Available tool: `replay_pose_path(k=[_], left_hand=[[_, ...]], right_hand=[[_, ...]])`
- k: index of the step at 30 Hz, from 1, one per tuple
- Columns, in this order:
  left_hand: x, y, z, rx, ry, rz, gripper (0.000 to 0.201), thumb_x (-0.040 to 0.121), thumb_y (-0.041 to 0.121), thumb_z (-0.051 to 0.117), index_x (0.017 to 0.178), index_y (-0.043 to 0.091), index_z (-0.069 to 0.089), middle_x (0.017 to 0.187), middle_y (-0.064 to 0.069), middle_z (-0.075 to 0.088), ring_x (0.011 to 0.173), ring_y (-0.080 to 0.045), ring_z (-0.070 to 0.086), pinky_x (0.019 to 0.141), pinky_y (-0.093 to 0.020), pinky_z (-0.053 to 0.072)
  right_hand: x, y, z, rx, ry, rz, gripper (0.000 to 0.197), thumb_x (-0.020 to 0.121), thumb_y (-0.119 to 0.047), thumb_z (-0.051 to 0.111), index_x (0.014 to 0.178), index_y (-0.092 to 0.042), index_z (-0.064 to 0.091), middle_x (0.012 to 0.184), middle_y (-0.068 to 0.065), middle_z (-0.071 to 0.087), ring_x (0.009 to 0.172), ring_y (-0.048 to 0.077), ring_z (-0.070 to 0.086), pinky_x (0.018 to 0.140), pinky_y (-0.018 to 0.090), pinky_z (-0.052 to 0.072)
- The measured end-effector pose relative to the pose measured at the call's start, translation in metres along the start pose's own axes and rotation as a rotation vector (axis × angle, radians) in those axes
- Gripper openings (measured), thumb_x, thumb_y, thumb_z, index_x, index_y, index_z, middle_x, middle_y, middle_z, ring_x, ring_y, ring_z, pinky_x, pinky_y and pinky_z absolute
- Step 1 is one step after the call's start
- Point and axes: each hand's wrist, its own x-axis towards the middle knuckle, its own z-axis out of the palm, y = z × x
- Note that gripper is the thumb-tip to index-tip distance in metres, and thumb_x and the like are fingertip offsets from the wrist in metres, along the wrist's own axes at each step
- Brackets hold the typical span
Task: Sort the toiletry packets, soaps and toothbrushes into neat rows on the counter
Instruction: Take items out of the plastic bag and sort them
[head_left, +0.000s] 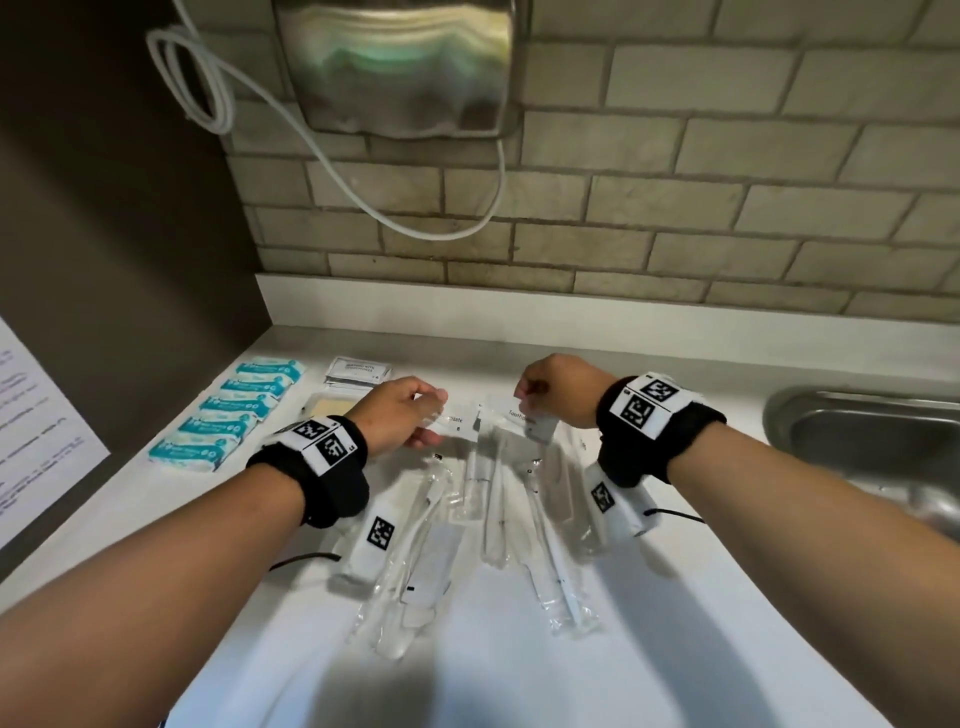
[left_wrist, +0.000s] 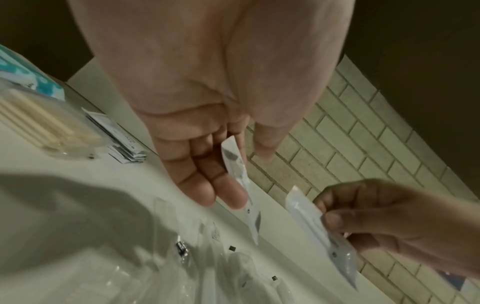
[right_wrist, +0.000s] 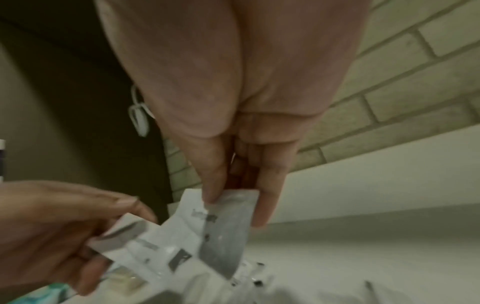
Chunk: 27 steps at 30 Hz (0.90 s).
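White counter (head_left: 675, 374): teal soaps (head_left: 228, 410) already rowed far left. Clear toothbrush sleeves (head_left: 498, 525) fan loose in the middle, unsorted. Left hand (head_left: 400, 415) pinches a toothpaste packet (head_left: 452, 420); right hand (head_left: 556, 389) pinches another packet (head_left: 524, 415), both lifted, likely for sorting.

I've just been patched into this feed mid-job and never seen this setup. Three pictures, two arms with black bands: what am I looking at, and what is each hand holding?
No machine here: a person works with bare hands, wearing cameras. The wide picture comes from a head camera looking down at a white counter. The other two come from the wrist bands and look along each palm.

On the counter: a row of teal-and-white packets at the left, flat white sachets behind, clear-wrapped toothbrushes in the middle, a steel sink at the right.

The left hand holds a white toothpaste packet; the right hand pinches another white packet by its top edge.
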Motion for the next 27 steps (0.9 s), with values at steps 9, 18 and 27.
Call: replay_pose_path(k=[9,18,27], left_hand=[[-0.030,0.010,0.018,-0.067,-0.153,0.093,0.008,0.095,0.013,0.059,0.096,0.007,0.054,0.079,-0.006,0.062,0.059,-0.009,0.068,0.059,-0.019,0.056],[-0.032,-0.005,0.015,0.029,-0.067,0.069,0.003,0.094,0.008,0.059,0.091,0.008,0.057,0.078,-0.008,0.068,0.063,-0.010,0.070,0.062,-0.025,0.059],[-0.023,-0.007,-0.006,-0.028,0.051,0.015,0.008,0.095,0.005,0.051,0.101,0.010,0.051,0.083,-0.012,0.063,0.061,-0.015,0.072,0.058,-0.025,0.058]], right_hand=[[-0.025,-0.035,0.012,0.209,0.046,-0.125,0.015,0.082,-0.013,0.071,0.096,-0.010,0.068,0.085,0.003,0.067,0.072,0.011,0.057,0.060,0.014,0.042],[-0.032,-0.023,0.037,0.024,-0.034,-0.017,0.025,0.081,-0.022,0.073,0.102,-0.014,0.063,0.095,-0.001,0.059,0.084,0.017,0.054,0.067,0.023,0.040],[-0.033,-0.019,0.086,-0.253,-0.188,0.035,0.029,0.085,-0.022,0.062,0.113,-0.015,0.060,0.111,0.005,0.067,0.098,0.025,0.065,0.086,0.034,0.054]])
